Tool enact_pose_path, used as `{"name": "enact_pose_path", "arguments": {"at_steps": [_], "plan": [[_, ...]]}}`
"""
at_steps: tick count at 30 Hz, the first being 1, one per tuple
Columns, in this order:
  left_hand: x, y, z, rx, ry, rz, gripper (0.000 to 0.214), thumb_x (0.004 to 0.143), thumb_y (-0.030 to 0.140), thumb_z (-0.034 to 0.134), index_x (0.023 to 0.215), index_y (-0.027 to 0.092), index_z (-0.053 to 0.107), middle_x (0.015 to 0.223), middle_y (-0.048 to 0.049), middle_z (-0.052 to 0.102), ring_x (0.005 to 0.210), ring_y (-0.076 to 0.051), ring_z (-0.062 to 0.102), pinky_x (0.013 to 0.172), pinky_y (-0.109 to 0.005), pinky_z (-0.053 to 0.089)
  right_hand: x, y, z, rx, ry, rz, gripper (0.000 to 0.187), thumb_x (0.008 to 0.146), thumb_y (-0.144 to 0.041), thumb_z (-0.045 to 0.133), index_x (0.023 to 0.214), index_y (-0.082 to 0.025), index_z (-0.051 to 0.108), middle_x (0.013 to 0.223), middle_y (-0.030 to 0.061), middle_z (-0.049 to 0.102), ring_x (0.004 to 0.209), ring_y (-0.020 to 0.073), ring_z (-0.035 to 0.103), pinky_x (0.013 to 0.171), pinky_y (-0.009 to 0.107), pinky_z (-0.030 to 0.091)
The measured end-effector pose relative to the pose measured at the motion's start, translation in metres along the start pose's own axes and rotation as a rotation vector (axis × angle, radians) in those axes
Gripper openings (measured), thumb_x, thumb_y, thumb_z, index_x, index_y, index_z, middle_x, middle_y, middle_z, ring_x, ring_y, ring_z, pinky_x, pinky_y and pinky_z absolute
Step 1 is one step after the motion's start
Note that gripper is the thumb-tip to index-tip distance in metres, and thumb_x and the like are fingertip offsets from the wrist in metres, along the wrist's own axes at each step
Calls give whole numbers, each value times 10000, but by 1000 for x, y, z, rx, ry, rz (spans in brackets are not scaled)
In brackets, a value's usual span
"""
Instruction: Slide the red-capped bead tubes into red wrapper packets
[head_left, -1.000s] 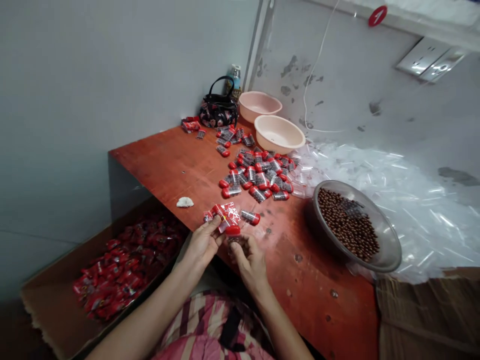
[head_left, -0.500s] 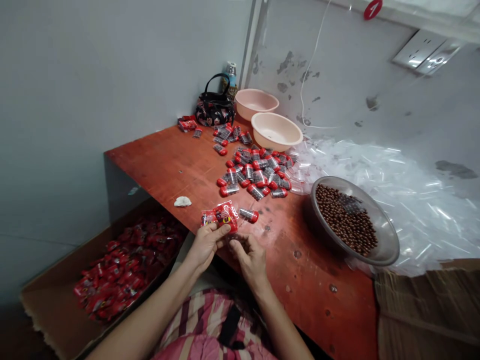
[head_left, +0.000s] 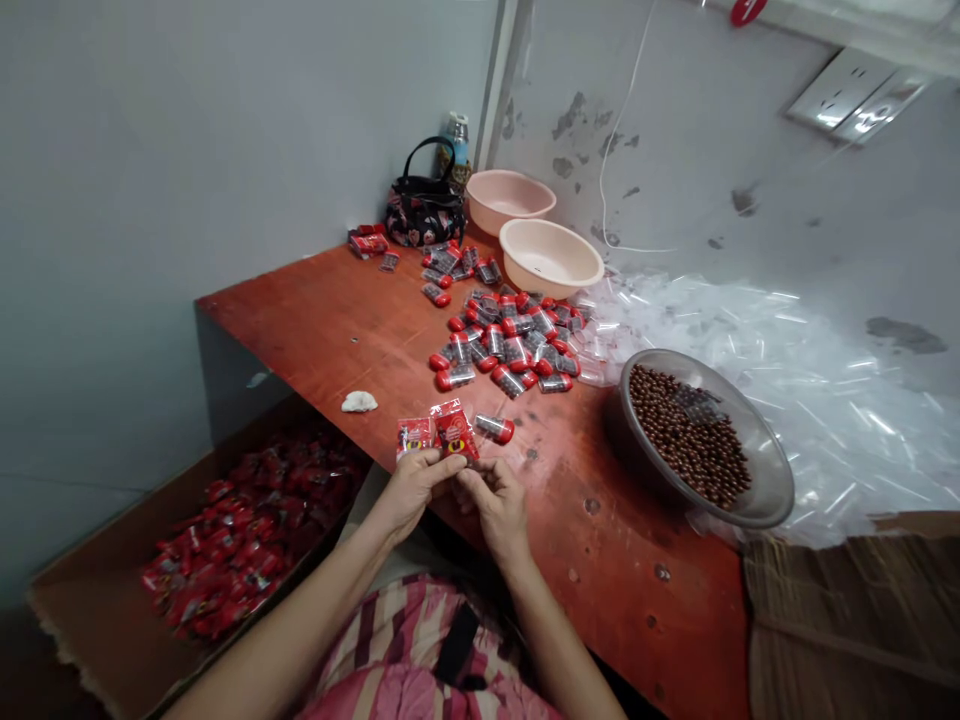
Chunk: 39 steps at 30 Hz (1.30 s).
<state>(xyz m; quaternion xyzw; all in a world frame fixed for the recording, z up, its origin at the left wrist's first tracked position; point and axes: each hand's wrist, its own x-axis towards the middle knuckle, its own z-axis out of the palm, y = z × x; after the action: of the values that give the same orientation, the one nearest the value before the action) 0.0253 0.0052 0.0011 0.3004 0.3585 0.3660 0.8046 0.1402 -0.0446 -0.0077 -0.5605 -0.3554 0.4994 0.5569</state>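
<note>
Red packet (head_left: 454, 434) seemingly in left fingers (head_left: 448, 465)

Dim light, perhaps slight blur.

2 hands (head_left: 410, 490) (head_left: 501, 505), 2 basins (head_left: 486, 214) (head_left: 527, 273), 1 bowl (head_left: 769, 478)

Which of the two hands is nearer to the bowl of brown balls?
Right. The right hand is left of the bowl, apart from it; the left hand is farther left.
</note>
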Motion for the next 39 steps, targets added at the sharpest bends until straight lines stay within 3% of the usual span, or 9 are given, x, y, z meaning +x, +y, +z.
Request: {"name": "enact_pose_path", "arguments": {"at_steps": [6, 13, 19, 21, 23, 26, 29, 33, 39], "plan": [[-2, 2, -4, -166, 110, 35, 147, 676, 235, 650, 690, 89, 639, 667, -49, 640, 610, -128, 584, 625, -253, 489, 0, -4, -4, 166, -112, 42, 252, 691, -258, 649, 910, -169, 561, 742, 5, 633, 632, 120, 594, 623, 258, 501], [-16, -4, -1, -127, 59, 15, 144, 650, 210, 674, 685, 73, 647, 648, -66, 652, 601, -137, 598, 645, -263, 495, 7, -5, 7, 174, -49, 97, 153, 692, -263, 645, 740, -169, 535, 609, -43, 569, 472, 76, 537, 470, 193, 458], [-40, 11, -31, -270, 391, 261, 339, 700, 433, 588, 887, 150, 609, 947, -108, 667, 889, -223, 609, 722, -325, 505, 8, -11, 5, 114, -76, 83, 155, 713, -262, 625, 775, -164, 522, 576, -32, 582, 469, 85, 541, 446, 184, 434], [-44, 12, -39, -107, 462, 274, 441, 706, 477, 553, 1016, 163, 574, 978, -120, 657, 881, -239, 613, 677, -333, 516, 9, -11, -2, 91, -60, 63, 149, 737, -283, 599, 765, -163, 516, 584, -25, 584, 476, 85, 541, 440, 180, 423], [-38, 10, -39, 235, 458, 331, 443, 695, 430, 585, 1062, 181, 574, 1037, -114, 635, 938, -255, 589, 762, -371, 490, 11, -10, -7, 72, -54, 52, 160, 759, -311, 571, 755, -162, 513, 616, -14, 595, 486, 82, 539, 444, 180, 420], [-15, 5, -31, 830, 357, 586, 391, 673, 323, 632, 1054, 237, 605, 1205, -71, 537, 1163, -275, 412, 997, -423, 272, 11, -8, -10, 46, -53, 47, 185, 773, -340, 548, 757, -159, 515, 651, -3, 606, 481, 75, 530, 443, 179, 414], [13, -1, -26, 1194, 285, 732, 362, 689, 262, 620, 1051, 258, 608, 1244, -73, 498, 1244, -298, 273, 1032, -489, 99, 9, -6, -11, 21, -57, 55, 198, 764, -352, 554, 763, -157, 523, 667, 4, 614, 478, 74, 526, 438, 179, 410], [29, -10, -29, 1362, 298, 759, 270, 739, 230, 561, 995, 285, 628, 1215, -53, 525, 1250, -301, 261, 1007, -535, 106, 10, -6, -15, -12, -46, 47, 193, 768, -353, 546, 775, -162, 527, 684, 11, 633, 488, 82, 532, 457, 190, 415], [25, -16, -30, 1352, 320, 830, 245, 778, 220, 502, 975, 274, 637, 1161, -36, 568, 1239, -263, 297, 1012, -499, 144, 21, -9, -12, -71, -13, 15, 179, 769, -342, 544, 816, -170, 530, 679, 1, 619, 538, 102, 562, 516, 213, 447]]}}
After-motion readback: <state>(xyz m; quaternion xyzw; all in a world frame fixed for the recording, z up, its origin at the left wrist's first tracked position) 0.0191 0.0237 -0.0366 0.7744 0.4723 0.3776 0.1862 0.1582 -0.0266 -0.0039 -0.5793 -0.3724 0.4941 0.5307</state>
